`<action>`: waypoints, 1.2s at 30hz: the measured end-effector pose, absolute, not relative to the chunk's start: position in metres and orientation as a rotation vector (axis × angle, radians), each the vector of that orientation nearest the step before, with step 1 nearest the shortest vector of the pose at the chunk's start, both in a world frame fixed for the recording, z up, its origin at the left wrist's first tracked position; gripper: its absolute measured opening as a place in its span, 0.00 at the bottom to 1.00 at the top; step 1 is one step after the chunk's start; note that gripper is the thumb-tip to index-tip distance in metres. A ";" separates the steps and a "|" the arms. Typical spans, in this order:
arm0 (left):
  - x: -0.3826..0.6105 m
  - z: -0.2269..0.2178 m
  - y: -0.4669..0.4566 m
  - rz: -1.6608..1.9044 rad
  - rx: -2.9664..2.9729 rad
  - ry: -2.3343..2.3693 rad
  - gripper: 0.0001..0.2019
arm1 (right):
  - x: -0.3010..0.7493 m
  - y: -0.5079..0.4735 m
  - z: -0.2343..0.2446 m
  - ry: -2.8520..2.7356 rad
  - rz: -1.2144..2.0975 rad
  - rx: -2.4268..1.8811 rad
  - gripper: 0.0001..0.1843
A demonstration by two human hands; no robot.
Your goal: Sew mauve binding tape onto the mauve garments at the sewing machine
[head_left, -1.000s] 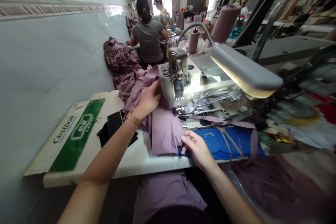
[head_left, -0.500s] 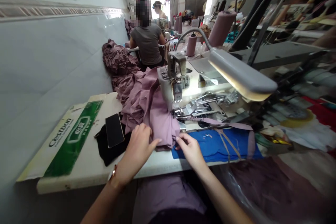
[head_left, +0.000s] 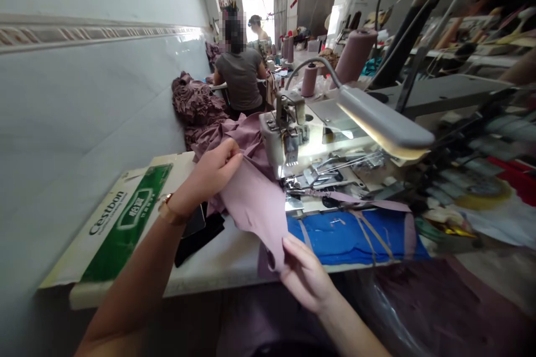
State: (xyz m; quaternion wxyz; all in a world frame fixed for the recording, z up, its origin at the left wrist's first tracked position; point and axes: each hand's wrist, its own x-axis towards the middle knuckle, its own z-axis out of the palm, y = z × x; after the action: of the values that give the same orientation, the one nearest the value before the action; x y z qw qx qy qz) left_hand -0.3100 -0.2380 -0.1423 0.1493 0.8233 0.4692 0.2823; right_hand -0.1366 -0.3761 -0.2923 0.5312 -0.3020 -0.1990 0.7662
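A mauve piece of fabric [head_left: 255,201] is stretched slantwise between my two hands, in front of the sewing machine [head_left: 288,139]. My left hand [head_left: 220,164] is closed on its upper left part, the fingers curled into the cloth. At the lower end, my right hand [head_left: 307,273] pinches the edge near the table's front, where the fabric folds over. Close to the machine's needles the cloth's right edge passes, but I cannot tell whether it touches them. More mauve fabric [head_left: 247,131] lies heaped behind my left hand.
Blue cloth [head_left: 335,237] covers the table right of the fabric. A phone [head_left: 196,223] on black cloth is partly hidden by my left wrist. A Cestbon cardboard sheet [head_left: 125,217] lies at left. The lamp [head_left: 383,120] overhangs the machine. A co-worker [head_left: 238,75] sits ahead.
My left hand has moved up and away from me with the cloth, and my right hand has come down nearer. The fabric, bunched before, is now spread taut between them.
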 end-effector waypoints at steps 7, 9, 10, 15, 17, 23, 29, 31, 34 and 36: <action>-0.309 -0.160 -0.267 0.584 2.372 1.317 0.07 | -0.082 -0.395 -0.327 -0.516 1.640 -0.987 0.14; -0.310 -0.167 -0.270 0.569 2.360 1.326 0.07 | -0.075 -0.395 -0.338 -0.658 1.481 -1.102 0.18; -0.311 -0.169 -0.268 0.587 2.362 1.339 0.07 | -0.075 -0.394 -0.341 -0.730 1.399 -1.141 0.20; -0.314 -0.178 -0.228 0.710 2.482 1.391 0.07 | -0.085 -0.380 -0.333 -1.043 1.143 -1.281 0.17; -0.312 -0.184 -0.218 0.758 2.597 1.445 0.07 | -0.086 -0.373 -0.327 -1.123 1.099 -1.318 0.16; -0.275 -0.235 -0.283 1.076 2.804 1.205 0.19 | -0.083 -0.356 -0.318 -1.181 1.069 -1.316 0.15; -0.253 -0.265 -0.317 0.704 2.746 1.107 0.16 | -0.086 -0.340 -0.306 -1.326 0.898 -1.379 0.14; -0.257 -0.262 -0.305 0.683 2.746 1.145 0.14 | -0.086 -0.336 -0.304 -1.434 0.767 -1.435 0.14; -0.263 -0.256 -0.288 0.651 2.738 1.159 0.15 | -0.084 -0.333 -0.303 -1.597 0.558 -1.441 0.13; -0.265 -0.254 -0.279 0.640 2.727 1.169 0.16 | -0.082 -0.333 -0.301 -1.683 0.463 -1.421 0.13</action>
State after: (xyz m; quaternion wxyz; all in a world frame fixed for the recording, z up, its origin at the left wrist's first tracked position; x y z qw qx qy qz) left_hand -0.2646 -0.2792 -0.2543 0.0530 0.8972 0.3846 0.2106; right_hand -0.0824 -0.3333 -0.3011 0.4307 -0.5697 -0.6748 0.1858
